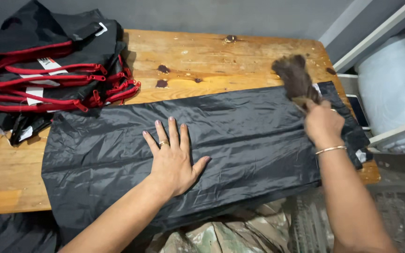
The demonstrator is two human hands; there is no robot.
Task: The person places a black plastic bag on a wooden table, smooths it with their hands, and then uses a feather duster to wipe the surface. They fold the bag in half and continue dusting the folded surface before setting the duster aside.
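Head view, glossy wrinkled black fabric (240, 131), spread flat

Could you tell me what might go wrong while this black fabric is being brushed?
The black fabric hangs over the table's front edge, so it may slide. Only the flat left hand pins it, so wrinkles could bunch. The brush in the right hand sweeps near the far-right edge, close to a phone.

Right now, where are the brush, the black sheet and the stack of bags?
brush (294, 75), head view, on its bristles
black sheet (249, 126), head view, on its middle
stack of bags (48, 61), head view, on the top bag
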